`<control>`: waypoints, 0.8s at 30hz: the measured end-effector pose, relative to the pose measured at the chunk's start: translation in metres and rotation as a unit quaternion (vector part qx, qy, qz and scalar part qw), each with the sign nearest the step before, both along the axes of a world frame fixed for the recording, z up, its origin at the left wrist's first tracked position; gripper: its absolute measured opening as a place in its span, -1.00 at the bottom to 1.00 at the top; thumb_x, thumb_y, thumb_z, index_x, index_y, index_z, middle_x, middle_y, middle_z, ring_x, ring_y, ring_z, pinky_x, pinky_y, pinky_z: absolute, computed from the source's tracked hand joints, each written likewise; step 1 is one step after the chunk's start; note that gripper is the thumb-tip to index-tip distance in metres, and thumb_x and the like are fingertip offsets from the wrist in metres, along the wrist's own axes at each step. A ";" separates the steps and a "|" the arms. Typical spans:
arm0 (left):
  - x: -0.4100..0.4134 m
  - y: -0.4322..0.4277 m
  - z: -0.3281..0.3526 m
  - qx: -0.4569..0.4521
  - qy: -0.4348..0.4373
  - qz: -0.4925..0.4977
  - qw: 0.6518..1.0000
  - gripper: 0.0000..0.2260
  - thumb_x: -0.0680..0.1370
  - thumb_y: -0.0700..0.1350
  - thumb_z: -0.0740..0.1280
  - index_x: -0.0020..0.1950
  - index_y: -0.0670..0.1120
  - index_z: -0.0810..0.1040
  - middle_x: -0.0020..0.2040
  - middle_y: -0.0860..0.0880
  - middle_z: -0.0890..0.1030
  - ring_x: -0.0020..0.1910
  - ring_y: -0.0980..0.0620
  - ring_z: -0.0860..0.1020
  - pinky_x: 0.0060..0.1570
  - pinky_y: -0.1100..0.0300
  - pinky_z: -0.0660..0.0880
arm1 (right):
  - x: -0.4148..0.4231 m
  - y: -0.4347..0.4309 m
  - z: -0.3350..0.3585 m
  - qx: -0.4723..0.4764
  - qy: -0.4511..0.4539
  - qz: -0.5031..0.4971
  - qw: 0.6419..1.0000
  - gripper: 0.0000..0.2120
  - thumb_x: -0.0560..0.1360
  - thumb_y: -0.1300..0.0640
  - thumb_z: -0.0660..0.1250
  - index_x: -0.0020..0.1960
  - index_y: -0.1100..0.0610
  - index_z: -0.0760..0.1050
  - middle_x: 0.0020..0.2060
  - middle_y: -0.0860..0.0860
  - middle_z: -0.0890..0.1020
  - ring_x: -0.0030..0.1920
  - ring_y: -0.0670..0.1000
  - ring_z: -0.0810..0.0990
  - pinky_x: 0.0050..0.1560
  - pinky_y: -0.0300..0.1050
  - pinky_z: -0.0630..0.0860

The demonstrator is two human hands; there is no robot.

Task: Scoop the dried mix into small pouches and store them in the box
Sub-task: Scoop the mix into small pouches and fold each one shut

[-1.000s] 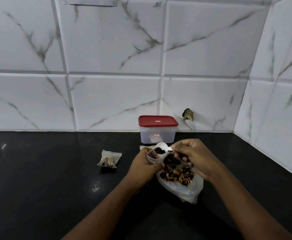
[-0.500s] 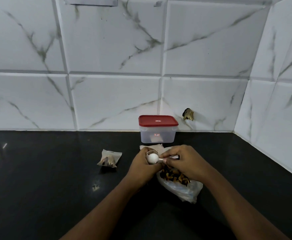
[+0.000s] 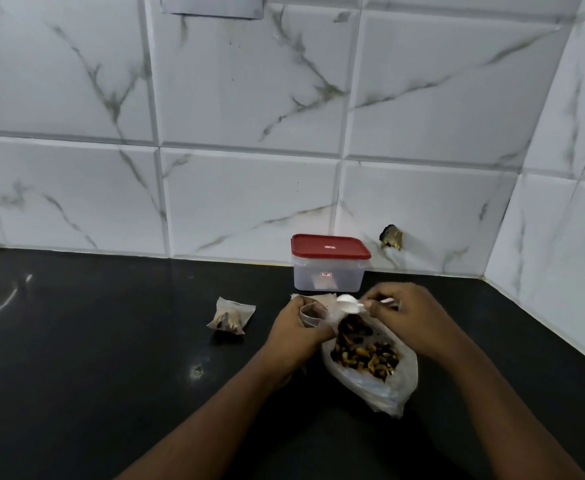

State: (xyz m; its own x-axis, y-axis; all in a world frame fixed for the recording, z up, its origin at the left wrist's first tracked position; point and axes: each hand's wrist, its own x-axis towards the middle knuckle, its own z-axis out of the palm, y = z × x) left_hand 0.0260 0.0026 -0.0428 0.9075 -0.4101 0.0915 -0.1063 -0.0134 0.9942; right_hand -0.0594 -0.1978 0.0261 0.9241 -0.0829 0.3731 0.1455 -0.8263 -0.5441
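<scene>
black counter (image 3: 111,341), marble-tiled wall (image 3: 249,98). lidded box (image 3: 329,275) against it; bag (image 3: 398,386) of dried mix (image 3: 364,355) in front. left hand (image 3: 298,336) grips an open pouch (image 3: 310,312); right hand (image 3: 412,317) pinches the scoop (image 3: 348,303) beside it. filled pouch (image 3: 230,318) lies left.

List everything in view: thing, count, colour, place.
wall: one, white marbled tiles, behind
counter: one, black, below the wall
box: one, clear, red lid on, against the wall
bag of dried mix: one, clear plastic, brown contents, in front of the box
open pouch: one, pale, left of the bag
spoon: one, white, by the open pouch's mouth
filled pouch: one, pale, on the counter, left of the open pouch
left hand: holds the open pouch
right hand: pinches the spoon
</scene>
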 end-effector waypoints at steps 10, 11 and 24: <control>-0.008 0.004 0.018 -0.136 0.136 -0.037 0.981 -0.52 0.63 0.26 0.24 -0.15 -0.09 0.70 -0.07 -0.14 0.71 -0.12 -0.09 0.68 -0.03 0.03 0.57 | -0.002 -0.014 -0.002 -0.252 0.155 -0.101 0.950 -0.82 0.62 -0.14 0.27 0.09 -0.18 0.63 0.02 -0.20 0.55 0.20 -0.04 0.39 0.21 0.08 0.24; -0.007 0.005 0.020 -0.152 0.149 -0.036 0.977 -0.49 0.63 0.28 0.21 -0.21 -0.08 0.68 -0.08 -0.15 0.71 -0.15 -0.09 0.68 -0.02 0.03 0.56 | -0.002 -0.006 0.000 -0.248 0.114 -0.092 0.958 -0.79 0.62 -0.16 0.25 0.14 -0.18 0.62 0.02 -0.20 0.54 0.19 -0.05 0.40 0.20 0.05 0.25; -0.001 0.004 0.024 -0.200 0.135 0.061 0.969 -0.39 0.64 0.38 0.06 -0.10 -0.15 0.53 -0.29 -0.12 0.66 -0.39 -0.01 0.60 -0.35 0.17 0.47 | 0.002 0.072 -0.027 -0.061 -0.060 0.095 0.992 -0.90 0.58 0.03 0.34 0.01 -0.11 0.63 -0.19 -0.21 0.63 -0.10 -0.13 0.58 -0.12 -0.25 0.46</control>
State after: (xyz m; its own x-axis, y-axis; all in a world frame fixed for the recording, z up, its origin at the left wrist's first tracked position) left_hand 0.0248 0.0068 -0.0184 0.9599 -0.2789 -0.0277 0.1373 0.3817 0.9140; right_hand -0.0569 -0.1260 -0.0010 0.8668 0.1408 0.4784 0.3629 -0.8360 -0.4116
